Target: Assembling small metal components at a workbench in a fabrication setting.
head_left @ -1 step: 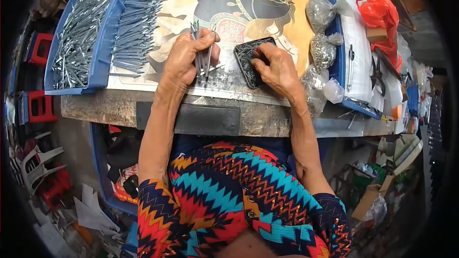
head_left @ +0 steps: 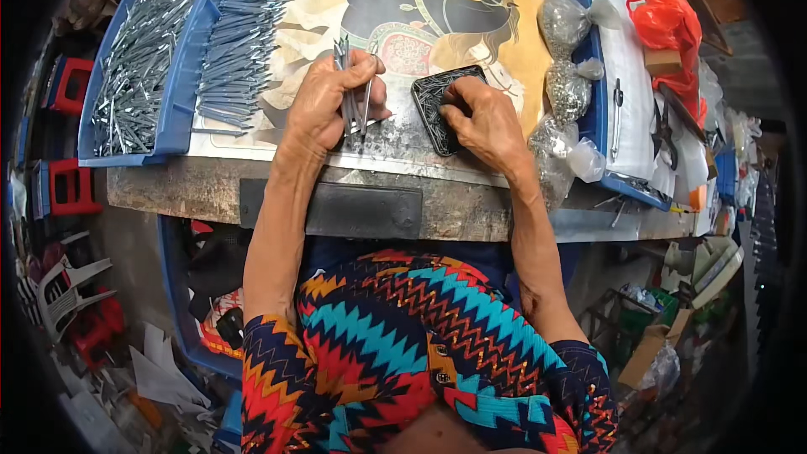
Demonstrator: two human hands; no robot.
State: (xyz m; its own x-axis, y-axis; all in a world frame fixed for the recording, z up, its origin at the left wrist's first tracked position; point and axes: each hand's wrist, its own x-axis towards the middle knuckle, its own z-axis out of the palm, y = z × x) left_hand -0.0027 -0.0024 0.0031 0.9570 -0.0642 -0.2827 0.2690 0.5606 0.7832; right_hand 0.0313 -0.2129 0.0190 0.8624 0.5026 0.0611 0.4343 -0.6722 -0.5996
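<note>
near the front edge of the worktable (head_left: 176, 189), left hand (head_left: 329, 97) closed around a few slim metal rods (head_left: 347, 109), upper ends poking out above the fist. right hand (head_left: 487, 118) over the black tray (head_left: 426, 125) of small metal pieces (head_left: 432, 102), thumb and forefinger drawn together; cannot tell if anything is pinched. more rods (head_left: 235, 59) piled beside the blue bin (head_left: 175, 136) at left. clear bags (head_left: 565, 27) to the tray's right.
</note>
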